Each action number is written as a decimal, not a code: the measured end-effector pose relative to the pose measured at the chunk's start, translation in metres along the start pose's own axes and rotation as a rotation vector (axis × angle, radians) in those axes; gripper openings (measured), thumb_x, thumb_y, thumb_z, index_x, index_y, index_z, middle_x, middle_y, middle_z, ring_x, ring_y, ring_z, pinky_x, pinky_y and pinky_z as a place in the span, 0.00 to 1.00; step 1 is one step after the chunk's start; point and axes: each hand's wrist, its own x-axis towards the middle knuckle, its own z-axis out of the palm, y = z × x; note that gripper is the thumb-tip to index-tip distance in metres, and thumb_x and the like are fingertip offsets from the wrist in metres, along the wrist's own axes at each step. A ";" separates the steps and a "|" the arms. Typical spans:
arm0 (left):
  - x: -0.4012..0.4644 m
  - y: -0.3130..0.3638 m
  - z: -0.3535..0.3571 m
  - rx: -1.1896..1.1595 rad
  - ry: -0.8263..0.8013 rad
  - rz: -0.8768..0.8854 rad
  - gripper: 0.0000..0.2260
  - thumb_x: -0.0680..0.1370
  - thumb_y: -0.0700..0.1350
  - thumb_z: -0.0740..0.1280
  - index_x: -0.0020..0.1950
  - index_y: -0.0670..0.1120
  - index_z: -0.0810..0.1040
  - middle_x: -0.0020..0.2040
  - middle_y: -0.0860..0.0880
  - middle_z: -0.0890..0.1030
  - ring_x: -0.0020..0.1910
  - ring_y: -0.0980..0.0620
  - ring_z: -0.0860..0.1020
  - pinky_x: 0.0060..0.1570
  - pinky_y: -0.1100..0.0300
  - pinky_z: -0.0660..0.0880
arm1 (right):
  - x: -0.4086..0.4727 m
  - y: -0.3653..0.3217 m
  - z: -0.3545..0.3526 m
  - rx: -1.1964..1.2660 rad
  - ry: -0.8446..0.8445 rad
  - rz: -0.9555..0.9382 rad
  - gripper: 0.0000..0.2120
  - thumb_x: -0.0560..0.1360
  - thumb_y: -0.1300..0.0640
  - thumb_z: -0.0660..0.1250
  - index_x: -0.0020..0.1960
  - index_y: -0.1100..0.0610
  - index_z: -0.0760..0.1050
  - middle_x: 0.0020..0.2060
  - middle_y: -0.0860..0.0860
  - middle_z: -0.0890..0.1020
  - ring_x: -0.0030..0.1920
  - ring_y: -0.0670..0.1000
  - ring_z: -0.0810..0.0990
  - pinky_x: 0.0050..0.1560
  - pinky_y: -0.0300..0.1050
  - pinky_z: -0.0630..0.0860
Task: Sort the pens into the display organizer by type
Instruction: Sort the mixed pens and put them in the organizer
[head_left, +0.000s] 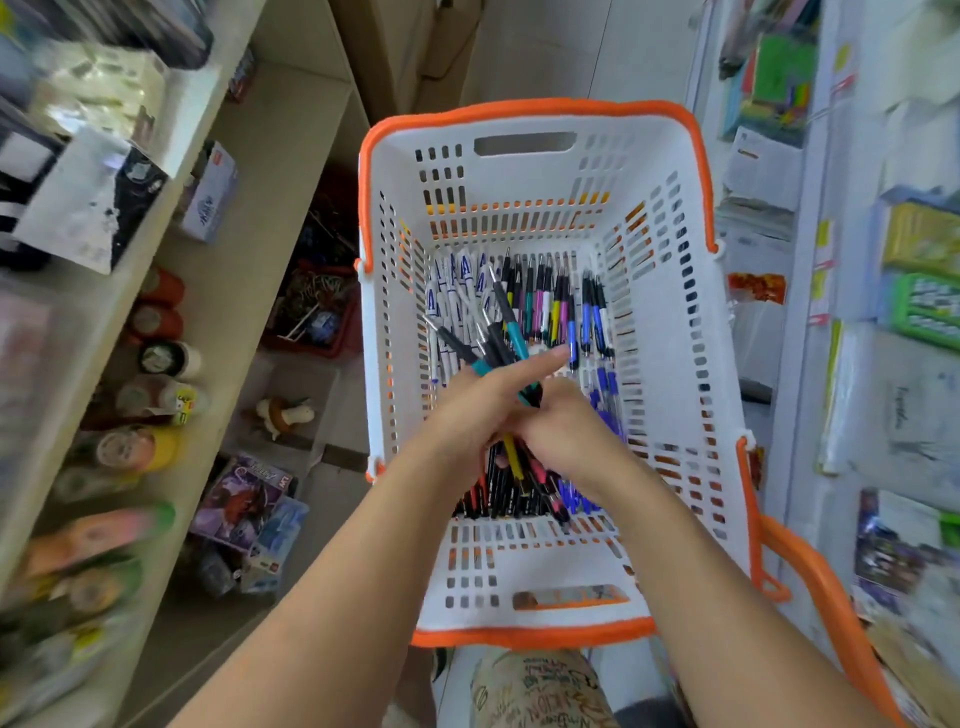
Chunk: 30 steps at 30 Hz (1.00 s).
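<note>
— Looking down from the head view, we see both hands inside the white slotted plastic basket with the orange rim (524, 111), and we judge that we are gathering like with like there, because the loose pens lie in rough groups on its floor.

— Which hand carries the bunch?

— Our left hand (480, 402) grips the bundle of dark-barrelled click pens with teal grips (493, 343); the fingers curl under it while the index finger lies straight along the top, tips fanning away from us. Our right hand (563, 434) curls round the bundle's near ends, pinching them, likely to square them up.

— And the rest?

— White pens with blue print (457, 291) lie just beyond the left fingers, coloured ones (550, 301) ahead, blue ones (605, 410) just beside the right hand. We see no display organizer.
</note>
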 end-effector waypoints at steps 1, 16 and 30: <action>0.002 0.001 0.002 -0.059 0.030 -0.038 0.43 0.53 0.67 0.81 0.60 0.44 0.80 0.51 0.47 0.86 0.44 0.44 0.85 0.44 0.47 0.84 | -0.009 -0.003 0.006 -0.040 -0.008 -0.018 0.05 0.76 0.61 0.65 0.45 0.58 0.79 0.34 0.57 0.84 0.35 0.58 0.84 0.40 0.56 0.83; -0.002 0.017 0.010 -0.491 0.077 0.152 0.19 0.85 0.48 0.59 0.37 0.44 0.75 0.33 0.48 0.81 0.48 0.46 0.82 0.48 0.54 0.77 | -0.055 0.006 -0.015 -0.261 0.021 -0.037 0.07 0.75 0.61 0.67 0.41 0.58 0.69 0.31 0.54 0.73 0.25 0.48 0.71 0.27 0.41 0.68; -0.017 0.001 0.016 0.022 -0.141 0.066 0.24 0.76 0.70 0.64 0.41 0.48 0.73 0.31 0.52 0.70 0.26 0.53 0.64 0.26 0.61 0.64 | -0.069 0.001 -0.033 0.664 0.293 -0.027 0.02 0.80 0.60 0.66 0.51 0.59 0.76 0.34 0.53 0.81 0.36 0.52 0.81 0.42 0.51 0.78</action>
